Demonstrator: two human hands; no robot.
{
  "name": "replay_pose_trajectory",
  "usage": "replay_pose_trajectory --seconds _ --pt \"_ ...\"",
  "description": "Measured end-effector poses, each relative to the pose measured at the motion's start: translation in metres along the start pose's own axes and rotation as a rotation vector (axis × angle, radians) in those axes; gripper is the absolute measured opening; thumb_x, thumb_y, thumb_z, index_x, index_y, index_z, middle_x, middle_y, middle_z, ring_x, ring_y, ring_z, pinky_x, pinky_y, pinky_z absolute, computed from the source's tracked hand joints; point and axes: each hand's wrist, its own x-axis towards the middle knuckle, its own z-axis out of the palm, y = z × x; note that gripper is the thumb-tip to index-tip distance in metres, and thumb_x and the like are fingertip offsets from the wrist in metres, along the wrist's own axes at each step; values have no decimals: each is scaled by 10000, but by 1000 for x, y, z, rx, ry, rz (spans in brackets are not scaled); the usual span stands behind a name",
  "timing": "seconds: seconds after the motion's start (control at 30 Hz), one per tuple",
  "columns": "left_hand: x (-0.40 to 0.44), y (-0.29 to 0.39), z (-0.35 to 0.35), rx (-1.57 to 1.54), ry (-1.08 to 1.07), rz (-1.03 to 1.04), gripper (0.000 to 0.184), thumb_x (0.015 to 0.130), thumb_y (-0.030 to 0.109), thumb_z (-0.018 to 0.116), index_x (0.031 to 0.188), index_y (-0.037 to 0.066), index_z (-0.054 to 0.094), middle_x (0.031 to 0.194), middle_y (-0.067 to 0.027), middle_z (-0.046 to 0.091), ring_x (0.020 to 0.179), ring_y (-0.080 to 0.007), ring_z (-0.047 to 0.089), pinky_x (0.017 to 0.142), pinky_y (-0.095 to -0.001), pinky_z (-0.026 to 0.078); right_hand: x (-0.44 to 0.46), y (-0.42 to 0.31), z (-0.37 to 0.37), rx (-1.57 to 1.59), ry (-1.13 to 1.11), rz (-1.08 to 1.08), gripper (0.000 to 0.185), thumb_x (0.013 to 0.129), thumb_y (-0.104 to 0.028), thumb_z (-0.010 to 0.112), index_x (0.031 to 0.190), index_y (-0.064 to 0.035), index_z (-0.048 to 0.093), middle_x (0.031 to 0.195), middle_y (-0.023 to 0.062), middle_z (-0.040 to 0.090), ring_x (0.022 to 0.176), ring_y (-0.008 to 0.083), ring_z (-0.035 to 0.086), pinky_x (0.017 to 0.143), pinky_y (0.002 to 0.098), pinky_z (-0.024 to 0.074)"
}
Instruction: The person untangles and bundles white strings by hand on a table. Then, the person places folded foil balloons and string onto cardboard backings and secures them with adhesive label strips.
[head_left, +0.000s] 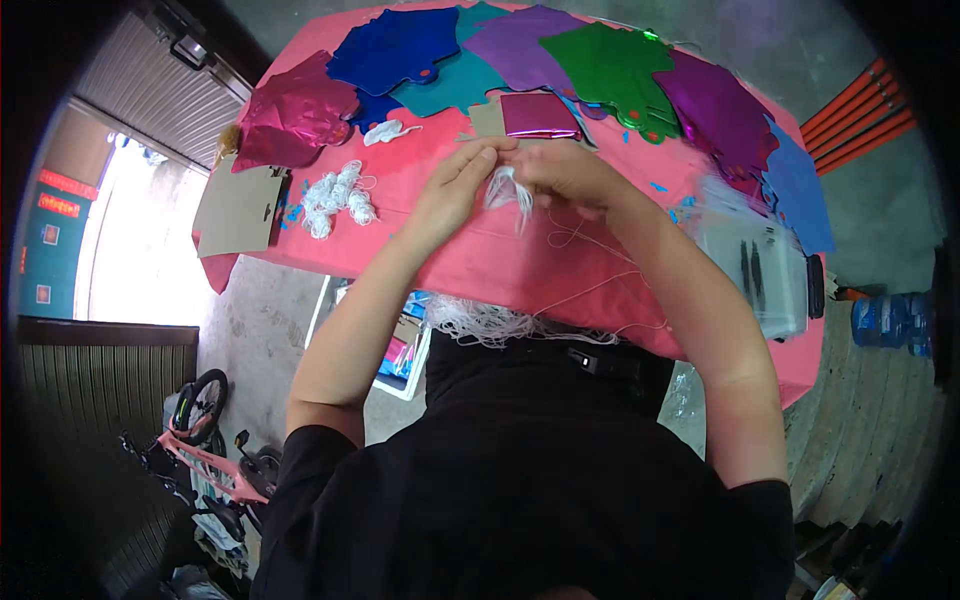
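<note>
Over the middle of the table, my left hand (462,190) and my right hand (568,174) meet at the fingertips. Between them hangs a small looped bundle of white string (508,192), slightly blurred. My right hand is closed on it with curled fingers. The thumb and fingers of my left hand pinch together at the bundle's top, partly hiding what they hold. A loose strand (590,240) runs from below my right hand toward the heap of white string (475,320) at my lap. Tied white string bundles (338,198) lie to the left, and another small bundle (388,131) lies farther back.
Shiny foil balloons, including a blue one (390,50) and a green one (615,75), line the back of the pink-covered table (390,240). Cardboard (240,205) sits at left, clear plastic bags (765,270) at right. A box (405,365) stands below the table edge.
</note>
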Motion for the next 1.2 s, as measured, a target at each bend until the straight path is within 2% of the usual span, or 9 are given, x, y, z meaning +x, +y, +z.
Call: replay_pose_trajectory --seconds 0.17,0.3,0.4,0.53,0.73,0.8,0.97,1.07,1.2 --pt "4 -2 21 -526 58 -240 306 969 201 335 1104 -15 505 976 -88 590 834 -159 587 735 -292 493 -1 -6 14 223 194 -138 112 779 -121 567 724 -26 547 594 13 551 481 107 506 461 255 408" --pt "4 4 40 -732 144 -321 271 962 186 341 1075 -9 491 932 -87 585 796 -179 588 683 -305 507 4 7 23 -117 517 -603 137 814 -127 554 735 -17 535 607 16 557 517 97 513 485 269 422" --pt "4 11 42 -766 194 -360 253 956 181 352 1066 -6 481 890 -83 579 770 -188 587 660 -312 514 0 10 18 -896 629 -892 162 840 -161 568 832 0 578 689 34 598 597 67 532 537 266 443" --pt "2 11 32 -753 149 -419 236 943 173 370 1058 -4 473 816 -78 566 713 -185 575 628 -315 513 -10 -4 4 -257 403 -607 213 827 -183 613 953 -10 610 766 29 617 660 52 538 567 245 439" --pt "-3 3 16 -1035 -264 -564 188 890 127 413 1012 -5 469 730 -55 487 639 -154 488 582 -277 451 -25 -13 -6 -97 66 -232 184 845 -143 594 998 -48 633 748 -23 576 657 41 482 573 189 382" --pt "-3 1 16 -956 -287 -584 181 882 124 410 998 -3 466 735 -57 489 636 -160 492 588 -282 459 -22 -7 -8 -74 -111 -175 154 836 -154 613 946 -50 639 748 -26 574 639 41 465 552 187 368" --pt "-5 6 21 -784 -261 -571 188 893 142 384 982 -3 464 759 -70 509 636 -178 513 629 -309 495 -23 -5 -9 -134 -57 -215 117 817 -135 628 887 -41 626 710 -29 559 623 43 463 523 199 353" --pt "-3 14 34 -790 -130 -568 209 917 159 370 1001 -5 468 777 -78 524 643 -180 525 651 -321 512 -21 -2 -8 -659 466 -512 123 775 -133 618 815 -19 597 713 51 570 609 131 534 542 266 422" --pt "-1 15 46 -798 107 -556 221 941 166 372 1017 -10 482 800 -85 554 672 -173 560 670 -324 530 -21 8 1 -1322 593 -897 79 798 -64 611 850 -5 599 757 -1 556 665 94 524 549 254 400"
